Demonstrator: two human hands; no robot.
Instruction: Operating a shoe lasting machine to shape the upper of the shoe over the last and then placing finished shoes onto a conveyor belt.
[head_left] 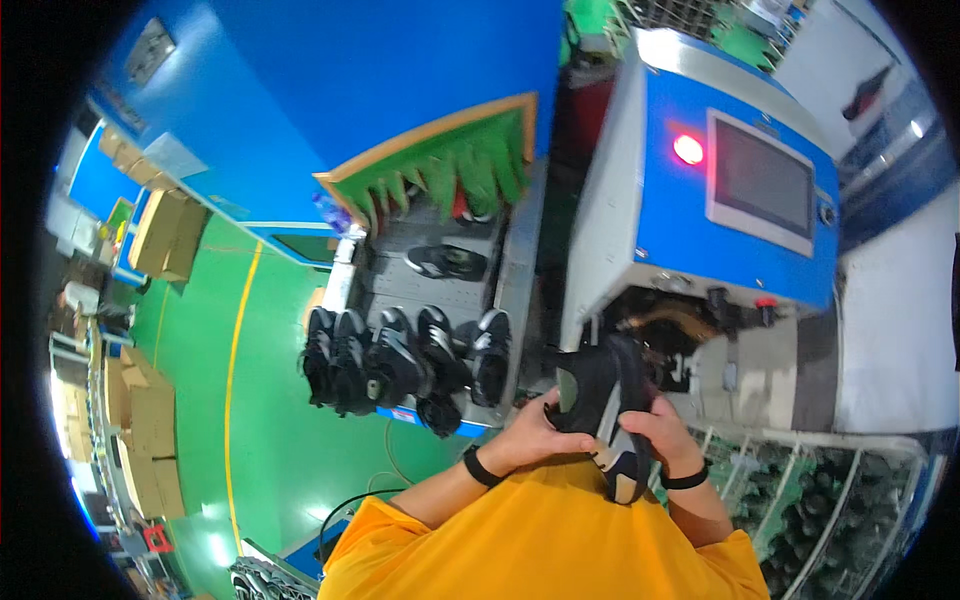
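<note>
A black sneaker (596,400) with grey and white parts is held in front of my body, its white-and-dark end tilted down toward my yellow shirt. My left hand (540,436) is closed round its left side, thumb across the upper by a pale green patch. On the opposite side my right hand (662,432) grips it, thumb pressed on the edge and the other fingers mostly hidden. Just beyond the shoe stands a blue and white machine (668,240), whose dark lower opening is partly covered by the shoe.
Several black shoes (400,355) line the near end of a conveyor (395,290) at left; another shoe (447,262) lies farther up, before a green fringed curtain (440,170). A wire rack (850,500) with dark items stands at right. Cardboard boxes (165,235) are far left.
</note>
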